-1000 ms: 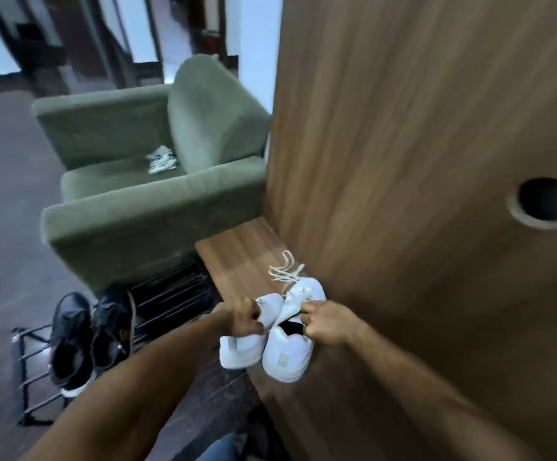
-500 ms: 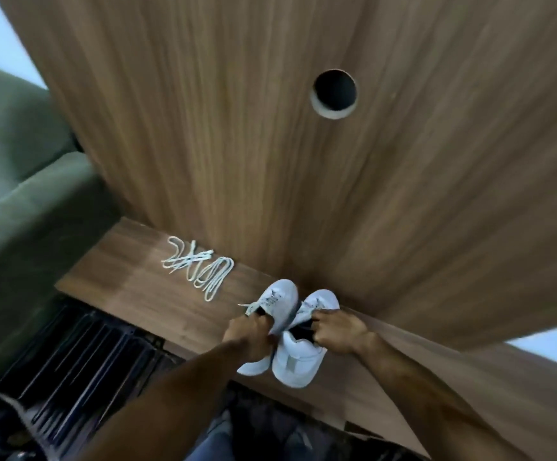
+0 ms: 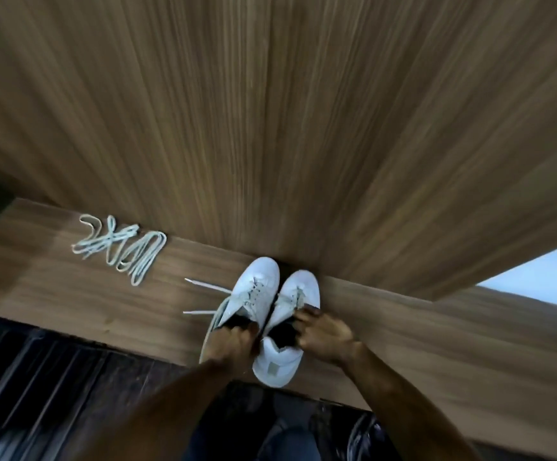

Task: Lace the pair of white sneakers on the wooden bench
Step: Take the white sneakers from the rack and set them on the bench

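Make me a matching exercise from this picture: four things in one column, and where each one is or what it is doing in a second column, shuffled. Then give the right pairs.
Things:
1. loose lace
2. left sneaker
3. right sneaker
4. bench

Places or states:
A. held at its opening by the right hand
B. bare wood stretching off to the right of the shoes
C. lying in a heap on the bench, far left, untouched
D. two lace ends trail out to its left; the left hand grips its opening

Pairs: 1-C, 2-D, 3-A, 4-B
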### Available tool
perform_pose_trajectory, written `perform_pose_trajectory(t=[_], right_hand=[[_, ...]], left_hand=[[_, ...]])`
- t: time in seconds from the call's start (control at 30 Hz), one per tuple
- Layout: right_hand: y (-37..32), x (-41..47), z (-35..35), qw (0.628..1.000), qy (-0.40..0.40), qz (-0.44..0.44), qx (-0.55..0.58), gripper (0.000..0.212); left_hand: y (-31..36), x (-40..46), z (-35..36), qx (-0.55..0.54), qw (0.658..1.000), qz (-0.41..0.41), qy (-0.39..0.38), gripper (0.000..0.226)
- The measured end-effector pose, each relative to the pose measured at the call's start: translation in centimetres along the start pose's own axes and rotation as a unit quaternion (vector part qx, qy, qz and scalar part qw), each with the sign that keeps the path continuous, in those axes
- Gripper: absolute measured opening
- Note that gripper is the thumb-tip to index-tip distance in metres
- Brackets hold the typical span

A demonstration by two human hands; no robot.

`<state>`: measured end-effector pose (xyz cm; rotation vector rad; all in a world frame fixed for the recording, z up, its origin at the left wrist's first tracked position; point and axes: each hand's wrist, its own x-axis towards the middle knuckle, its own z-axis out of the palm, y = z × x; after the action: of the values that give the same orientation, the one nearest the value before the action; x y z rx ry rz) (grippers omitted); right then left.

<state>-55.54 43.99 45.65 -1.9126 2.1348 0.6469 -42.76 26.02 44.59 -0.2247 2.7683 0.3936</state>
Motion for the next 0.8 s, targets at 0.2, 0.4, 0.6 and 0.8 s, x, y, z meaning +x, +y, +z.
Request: perform_pose_trajectory(t=[0.2,0.4,0.6,0.8], right_hand=[[-5.0,0.0,5.1,0.987,0.118,0.089,0.058,0.030],[-9.9,1.6,5.9,0.904,0.193,0.244,0.293,0.030],[-11.4,2.2,7.1,0.854,0.186,0.266,0.407,0.039],[-9.9,2.4,6.9,0.786,0.108,0.227,0.565,0.020]], left_hand=[[-0.6,0.7,6.2,0.014,0.999,0.029,0.039,0.045],[-1.4,0.9,7.4,-0.027,0.993,0.057,0.096,0.032],[-1.7,1.3,8.5,-0.017,0.979,0.084,0.188,0.034],[-1.0,1.3,8.5,-0.045,0.984,0.030,0.169,0.029]])
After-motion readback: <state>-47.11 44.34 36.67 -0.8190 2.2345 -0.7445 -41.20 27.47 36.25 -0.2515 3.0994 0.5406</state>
